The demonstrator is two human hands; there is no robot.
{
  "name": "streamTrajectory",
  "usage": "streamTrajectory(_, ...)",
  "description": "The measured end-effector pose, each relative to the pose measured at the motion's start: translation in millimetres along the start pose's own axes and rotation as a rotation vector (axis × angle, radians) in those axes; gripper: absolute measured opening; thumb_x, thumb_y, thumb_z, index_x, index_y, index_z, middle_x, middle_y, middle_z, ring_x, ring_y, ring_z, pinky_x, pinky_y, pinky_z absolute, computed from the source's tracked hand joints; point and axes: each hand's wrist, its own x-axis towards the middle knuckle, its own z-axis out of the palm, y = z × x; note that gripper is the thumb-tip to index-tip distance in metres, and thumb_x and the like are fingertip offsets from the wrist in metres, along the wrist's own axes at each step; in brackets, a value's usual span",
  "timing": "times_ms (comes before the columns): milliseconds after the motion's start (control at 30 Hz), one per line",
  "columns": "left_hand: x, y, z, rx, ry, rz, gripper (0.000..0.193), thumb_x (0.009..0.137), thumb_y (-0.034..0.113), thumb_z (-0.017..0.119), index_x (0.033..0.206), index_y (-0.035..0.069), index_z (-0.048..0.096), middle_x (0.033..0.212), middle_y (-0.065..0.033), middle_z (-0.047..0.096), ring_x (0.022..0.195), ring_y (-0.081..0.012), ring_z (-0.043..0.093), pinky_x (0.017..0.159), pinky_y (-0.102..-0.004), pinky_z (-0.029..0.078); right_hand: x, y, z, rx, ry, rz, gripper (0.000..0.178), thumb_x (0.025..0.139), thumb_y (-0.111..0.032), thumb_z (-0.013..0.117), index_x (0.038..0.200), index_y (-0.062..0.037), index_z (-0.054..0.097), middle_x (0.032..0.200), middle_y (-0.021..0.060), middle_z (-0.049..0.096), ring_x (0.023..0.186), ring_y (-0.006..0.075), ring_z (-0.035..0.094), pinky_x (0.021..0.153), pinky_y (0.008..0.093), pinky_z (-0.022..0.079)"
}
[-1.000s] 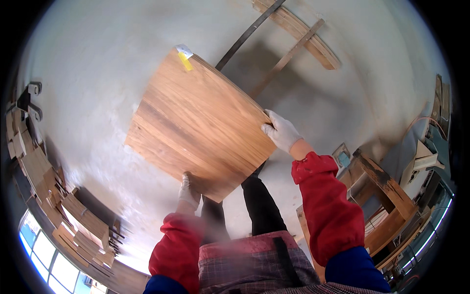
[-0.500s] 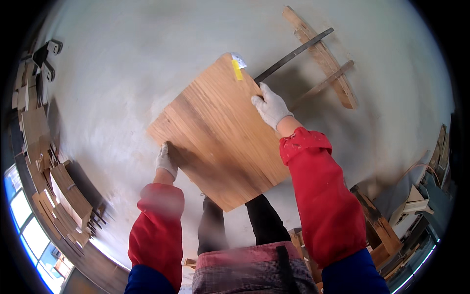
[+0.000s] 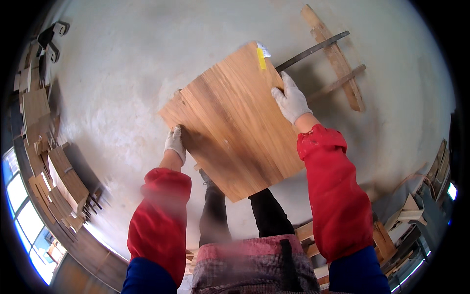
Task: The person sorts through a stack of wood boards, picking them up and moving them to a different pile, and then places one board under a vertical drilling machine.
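Observation:
A broad wooden panel point(image 3: 235, 122) with brown stripes of grain is held tilted in front of me. My left hand point(image 3: 175, 143), in a white glove, grips its left edge, with the fingers partly hidden by the wood. On the opposite edge my right hand point(image 3: 293, 100), gloved too, is closed with the thumb on top and the fingertips along the side. At the panel's far corner are a strip of yellow tape point(image 3: 261, 58) and a white label point(image 3: 265, 50).
A dark bar point(image 3: 313, 51) and a thinner wooden strip point(image 3: 338, 82) cross a long plank point(image 3: 338, 63) on the grey floor at the far right. Stacks of boards point(image 3: 68, 179) line the left side. More wooden pieces point(image 3: 411, 213) are at the lower right.
In my view, the panel and both hands have shifted right and slightly up. The floor items on the right have shifted right too. Both hands keep their hold.

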Motion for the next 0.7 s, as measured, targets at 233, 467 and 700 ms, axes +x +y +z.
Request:
streamTrajectory(233, 25.3, 64.2, -1.4, 1.238, 0.306, 1.053, 0.067, 0.079, 0.03, 0.06, 0.133, 0.004, 0.03, 0.131, -0.0159, 0.04, 0.119, -0.0292, 0.041, 0.094, -0.0377, 0.037, -166.6, -1.2, -38.1, 0.069, 0.492, 0.518, 0.048, 0.084, -0.011, 0.051, 0.126, 0.0057, 0.035, 0.127, 0.0195, 0.042, 0.118, 0.0309, 0.039, 0.098, 0.0357, 0.031)
streamTrajectory(467, 24.1, 121.0, 65.3, 1.377, -0.341, 0.607, 0.062, 0.078, 0.032, 0.063, 0.127, 0.002, 0.04, 0.119, -0.0171, 0.052, 0.111, -0.0288, 0.049, 0.093, -0.0342, 0.038, -280.7, -13.5, 82.1, 1.786, 0.302, 1.271, 0.031, 0.086, -0.024, 0.057, 0.113, -0.0126, 0.046, 0.112, 0.003, 0.05, 0.108, 0.0227, 0.043, 0.091, 0.0429, 0.036)
streamTrajectory(700, 43.7, 119.1, 62.0, 1.28, -0.49, 0.44, 0.054, 0.079, 0.025, 0.062, 0.124, 0.0, 0.044, 0.116, -0.0146, 0.055, 0.107, -0.0245, 0.052, 0.091, -0.0319, 0.039, -277.6, -26.1, 97.6, 1.694, 0.413, 1.298, 0.026, 0.087, -0.014, 0.054, 0.112, -0.0113, 0.044, 0.108, 0.0025, 0.05, 0.104, 0.017, 0.047, 0.091, 0.0365, 0.04)
